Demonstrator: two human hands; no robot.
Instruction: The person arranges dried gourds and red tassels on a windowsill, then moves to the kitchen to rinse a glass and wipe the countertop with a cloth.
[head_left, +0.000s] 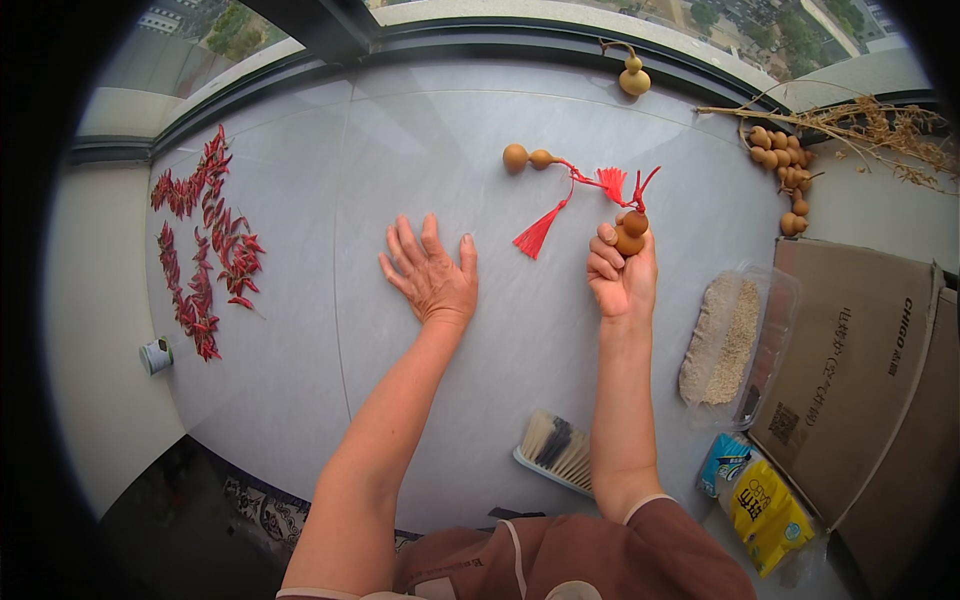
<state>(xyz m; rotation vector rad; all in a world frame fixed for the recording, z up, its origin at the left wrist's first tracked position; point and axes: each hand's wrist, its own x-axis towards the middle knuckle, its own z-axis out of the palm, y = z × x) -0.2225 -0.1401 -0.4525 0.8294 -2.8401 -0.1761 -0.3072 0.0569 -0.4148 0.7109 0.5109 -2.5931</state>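
Observation:
My left hand (435, 276) lies palm down on the grey tiled surface (450, 390), fingers apart, with nothing in it. To its right, my right hand (621, 266) is closed around a small brown bottle gourd (631, 234). Red cord is tied at this gourd's top and runs left past a short red tassel (612, 184). Another brown bottle gourd (516, 158) with red cord at its neck lies on its side, up and left of my right hand. A longer red tassel (538, 232) lies below that gourd.
Strings of dried red chillies (202, 300) lie at the left near a small can (156, 355). A pale gourd (634, 81) is by the window. More gourds (780, 154), dried stalks (862, 124), a plastic tray of grains (724, 345), a cardboard box (847, 360), packets (765, 510) and a brush (555, 450) are at right.

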